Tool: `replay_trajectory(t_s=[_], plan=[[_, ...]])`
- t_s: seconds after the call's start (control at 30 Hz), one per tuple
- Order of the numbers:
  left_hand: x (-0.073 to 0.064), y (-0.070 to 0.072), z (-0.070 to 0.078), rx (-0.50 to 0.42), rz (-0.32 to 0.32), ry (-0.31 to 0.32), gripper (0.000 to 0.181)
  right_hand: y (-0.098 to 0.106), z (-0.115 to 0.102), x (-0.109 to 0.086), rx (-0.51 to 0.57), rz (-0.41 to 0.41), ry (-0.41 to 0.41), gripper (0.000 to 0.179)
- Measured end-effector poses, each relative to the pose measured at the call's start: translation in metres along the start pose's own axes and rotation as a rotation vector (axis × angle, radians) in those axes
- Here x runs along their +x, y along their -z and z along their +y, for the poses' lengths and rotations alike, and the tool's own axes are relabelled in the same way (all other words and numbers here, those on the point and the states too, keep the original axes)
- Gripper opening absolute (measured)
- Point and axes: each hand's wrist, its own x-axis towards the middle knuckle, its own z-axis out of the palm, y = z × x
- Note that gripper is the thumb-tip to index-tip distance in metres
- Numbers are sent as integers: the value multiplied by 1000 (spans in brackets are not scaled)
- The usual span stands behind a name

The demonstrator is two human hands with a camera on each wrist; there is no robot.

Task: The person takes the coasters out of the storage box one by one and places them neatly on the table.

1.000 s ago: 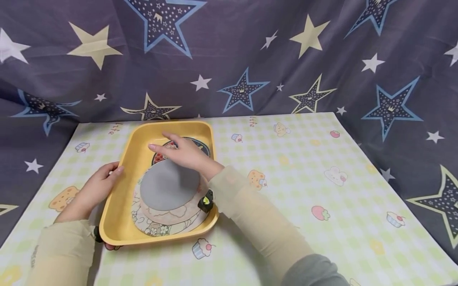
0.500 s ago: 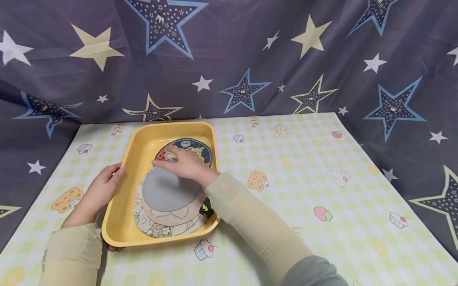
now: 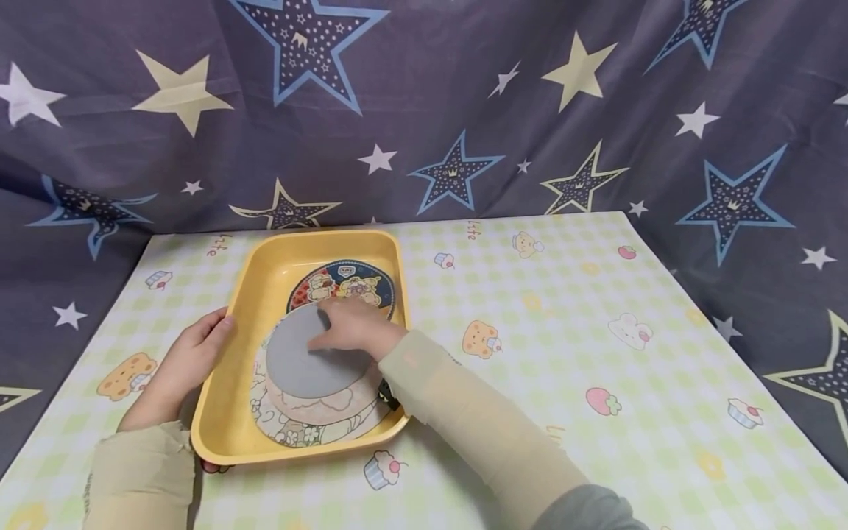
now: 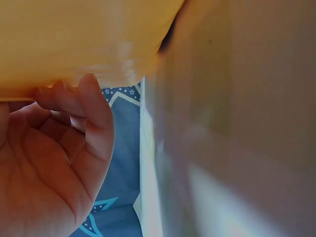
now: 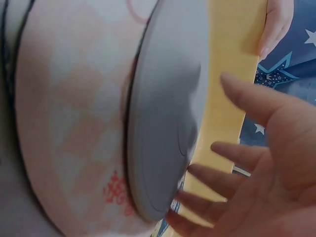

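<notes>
A yellow tray [image 3: 221,390] stands at the left of the table. My left hand [image 3: 192,358] grips its left rim, thumb on top; in the left wrist view the fingers [image 4: 96,106] curl at the rim from outside. Inside the tray lie overlapping flat round mats. On top is a plain grey disc [image 3: 301,361], over a pinkish round mat [image 3: 318,408] and a flower-patterned one [image 3: 288,430]. Farther back lies a dark blue round mat [image 3: 371,272] with cartoon figures. My right hand [image 3: 354,326] reaches over the grey disc, its spread fingers [image 5: 217,173] right at the disc's edge.
The table has a green-and-white checked cloth [image 3: 530,353] printed with cakes, bears and strawberries. A dark curtain [image 3: 424,96] with stars hangs behind and along the sides. The tray's walls surround the mats.
My right hand has come down and nearer, from above the blue mat to the grey disc's far edge. My left hand keeps its grip on the tray.
</notes>
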Motion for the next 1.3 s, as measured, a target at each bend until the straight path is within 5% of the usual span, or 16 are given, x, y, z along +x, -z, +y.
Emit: replay_trajectory(t_s=[0.47, 0.67, 0.97, 1.3], plan=[[-6, 0, 0, -10, 37, 2, 63, 0, -1, 2, -15, 169, -90, 66], [-6, 0, 0, -3, 43, 1, 62, 3, 0, 5, 94, 234, -89, 62], [-3, 1, -4, -52, 13, -21, 62, 2, 4, 8, 235, 114, -80, 60], [-2, 2, -2, -76, -7, 12, 66, -2, 5, 8, 244, 63, -53, 31]])
